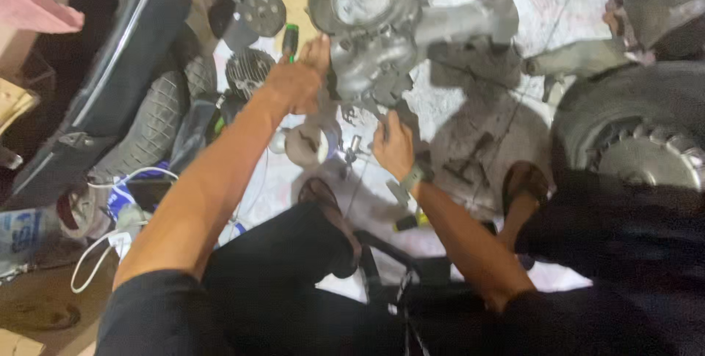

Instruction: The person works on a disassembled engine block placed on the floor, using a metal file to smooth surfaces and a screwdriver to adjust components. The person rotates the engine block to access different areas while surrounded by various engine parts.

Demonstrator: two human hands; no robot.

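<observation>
Both hands (294, 84) (bare) on engine (374, 40)

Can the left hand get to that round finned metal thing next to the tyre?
Probably yes. The left hand rests against the grey engine block, and the finned cylinder lies on the floor just beside its wrist. Nothing stands between them, though the hand seems to grip a green-handled tool.

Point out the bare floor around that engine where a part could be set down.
The widest bare patch of pale patterned floor lies between the grey metal engine casing, the right hand and the big black tyre with a silver hub. The left hand side is crowded: a finned cylinder, a round metal cup and a ribbed tyre.
</observation>
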